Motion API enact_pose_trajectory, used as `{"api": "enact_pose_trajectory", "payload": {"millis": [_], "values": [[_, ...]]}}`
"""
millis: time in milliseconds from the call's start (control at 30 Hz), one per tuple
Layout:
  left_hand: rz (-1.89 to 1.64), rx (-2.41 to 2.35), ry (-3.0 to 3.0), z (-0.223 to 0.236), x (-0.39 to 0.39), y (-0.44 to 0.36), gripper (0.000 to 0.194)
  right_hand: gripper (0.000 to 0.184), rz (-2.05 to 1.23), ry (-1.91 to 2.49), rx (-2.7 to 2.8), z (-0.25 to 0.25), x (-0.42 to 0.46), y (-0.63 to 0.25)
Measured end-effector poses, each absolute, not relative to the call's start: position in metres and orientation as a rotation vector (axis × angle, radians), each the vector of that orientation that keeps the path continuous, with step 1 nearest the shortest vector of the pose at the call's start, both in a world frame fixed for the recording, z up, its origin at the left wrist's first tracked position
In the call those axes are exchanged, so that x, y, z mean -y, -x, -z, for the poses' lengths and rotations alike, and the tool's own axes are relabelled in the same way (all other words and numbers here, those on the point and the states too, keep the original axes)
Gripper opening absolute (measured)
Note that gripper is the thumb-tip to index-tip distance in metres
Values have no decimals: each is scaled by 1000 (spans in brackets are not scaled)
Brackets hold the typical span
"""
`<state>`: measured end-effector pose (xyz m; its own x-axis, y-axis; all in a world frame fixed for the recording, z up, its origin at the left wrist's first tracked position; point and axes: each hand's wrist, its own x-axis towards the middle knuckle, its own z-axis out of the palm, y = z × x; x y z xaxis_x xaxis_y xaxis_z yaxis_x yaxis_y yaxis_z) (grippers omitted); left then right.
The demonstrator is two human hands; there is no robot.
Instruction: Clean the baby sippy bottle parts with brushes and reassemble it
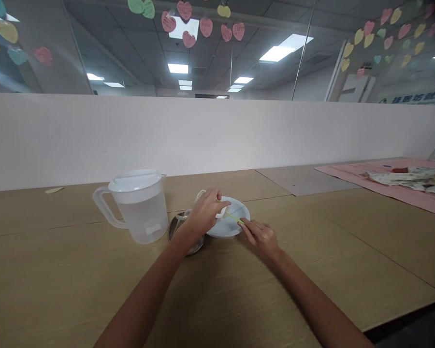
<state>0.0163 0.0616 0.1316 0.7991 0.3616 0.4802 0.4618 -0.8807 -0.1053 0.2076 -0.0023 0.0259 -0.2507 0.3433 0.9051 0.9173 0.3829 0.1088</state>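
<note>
Over a white plate (243, 212), my left hand (205, 213) is closed around a small white container (223, 211), which tilts toward the plate; my fingers cover most of it. My right hand (260, 237), at the plate's right front edge, pinches a thin yellow-green stick (235, 218). The stick's far end reaches to the container's mouth; whether it touches there I cannot tell. Partly under my left wrist stands a round metal bowl (195, 248) with something clear or whitish in it, hard to make out.
A translucent plastic pitcher (147, 210) with a lid and handle stands left of the bowl. Behind it lies a flat pale piece (54, 190). On the far right, a pink cloth (351, 174) bears patterned fabric (402, 179). A low white wall (203, 137) borders the wooden table (76, 280).
</note>
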Motion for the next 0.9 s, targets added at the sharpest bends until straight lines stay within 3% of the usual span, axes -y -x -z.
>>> {"api": "enact_pose_trajectory", "payload": {"millis": [900], "values": [[703, 659, 2859, -127, -52, -25, 43, 27, 475, 1082, 1745, -26, 3, -200]]}}
